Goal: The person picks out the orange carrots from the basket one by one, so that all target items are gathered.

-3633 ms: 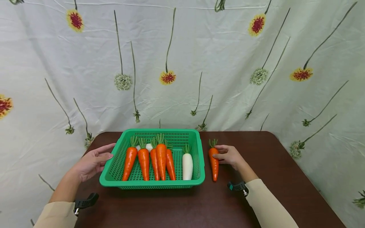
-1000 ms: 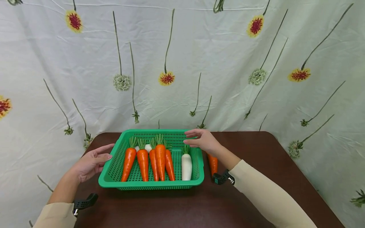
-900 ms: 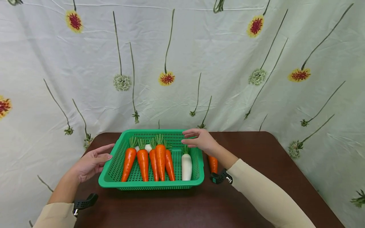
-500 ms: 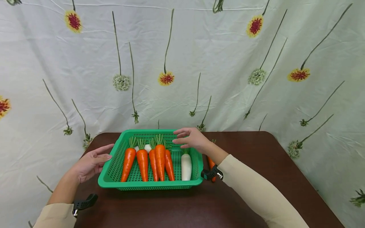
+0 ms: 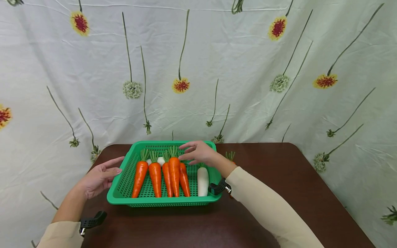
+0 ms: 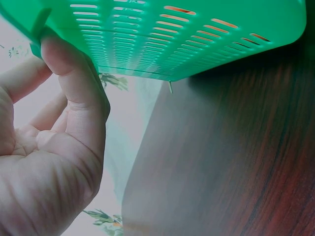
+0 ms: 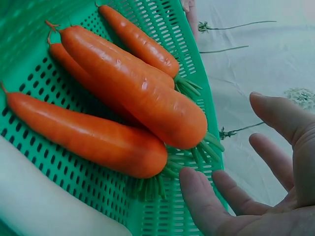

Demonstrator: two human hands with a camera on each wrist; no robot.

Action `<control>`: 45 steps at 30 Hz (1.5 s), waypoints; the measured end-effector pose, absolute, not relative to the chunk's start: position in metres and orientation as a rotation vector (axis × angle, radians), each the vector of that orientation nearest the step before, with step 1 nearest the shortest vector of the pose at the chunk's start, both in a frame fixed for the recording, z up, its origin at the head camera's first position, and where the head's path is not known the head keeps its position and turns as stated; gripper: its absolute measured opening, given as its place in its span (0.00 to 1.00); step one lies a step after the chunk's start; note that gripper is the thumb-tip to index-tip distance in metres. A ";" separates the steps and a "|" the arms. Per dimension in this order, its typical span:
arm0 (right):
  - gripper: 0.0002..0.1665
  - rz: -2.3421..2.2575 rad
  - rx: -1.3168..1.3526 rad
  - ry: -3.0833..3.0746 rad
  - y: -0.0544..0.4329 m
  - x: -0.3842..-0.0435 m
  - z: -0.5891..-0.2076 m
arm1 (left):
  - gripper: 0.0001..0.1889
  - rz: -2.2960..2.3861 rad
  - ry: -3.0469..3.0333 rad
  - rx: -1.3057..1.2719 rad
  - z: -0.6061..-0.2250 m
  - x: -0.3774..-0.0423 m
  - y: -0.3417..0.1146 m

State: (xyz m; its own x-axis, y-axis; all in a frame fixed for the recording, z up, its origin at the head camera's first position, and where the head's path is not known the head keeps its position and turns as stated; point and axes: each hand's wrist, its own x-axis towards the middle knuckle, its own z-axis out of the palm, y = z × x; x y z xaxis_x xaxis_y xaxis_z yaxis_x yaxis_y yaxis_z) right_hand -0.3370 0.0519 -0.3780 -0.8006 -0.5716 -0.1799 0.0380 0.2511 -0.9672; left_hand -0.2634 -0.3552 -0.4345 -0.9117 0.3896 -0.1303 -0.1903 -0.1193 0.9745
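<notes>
My left hand [image 5: 99, 179] holds the left rim of a green slotted plastic basket [image 5: 164, 200], thumb and index finger at its edge; the left wrist view shows the thumb [image 6: 66, 64] against the rim. Several orange carrots [image 5: 140, 179] with green stem tops lie side by side in the basket. A white radish [image 5: 203, 182] lies near its right wall. Over the back right of the basket, my right hand [image 5: 200, 152] reaches in with fingers spread and nothing between them. Its fingertips overlap the tops of the rightmost carrots [image 7: 138, 88] in the head view.
One more carrot lies on the dark brown table [image 5: 273, 179] right of the basket, mostly hidden by my right forearm; its green top [image 5: 230, 156] shows. White ends [image 5: 161, 160] peek from behind the carrot tops. A flowered cloth [image 5: 248, 69] hangs behind the table.
My right hand has left the carrot on the table and moved left over the radish towards the carrot tops in the basket. The left hand has stayed at the rim.
</notes>
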 end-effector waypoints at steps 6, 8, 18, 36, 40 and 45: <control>0.33 -1.550 -0.440 2.024 0.046 -0.339 -0.380 | 0.29 2.078 1.788 0.218 -0.434 -0.263 -0.355; 0.34 -1.525 -0.433 2.031 0.044 -0.339 -0.380 | 0.30 2.074 1.792 0.223 -0.434 -0.263 -0.355; 0.34 -1.459 -0.360 2.051 0.031 -0.342 -0.385 | 0.30 2.072 1.796 0.229 -0.436 -0.263 -0.356; 0.33 -1.434 -0.339 2.077 0.011 -0.341 -0.398 | 0.30 2.080 1.782 0.247 -0.435 -0.263 -0.356; 0.33 -1.419 -0.337 2.096 0.008 -0.339 -0.397 | 0.29 2.081 1.786 0.236 -0.435 -0.263 -0.355; 0.33 -1.422 -0.323 2.090 0.007 -0.337 -0.395 | 0.28 2.077 1.791 0.230 -0.435 -0.263 -0.354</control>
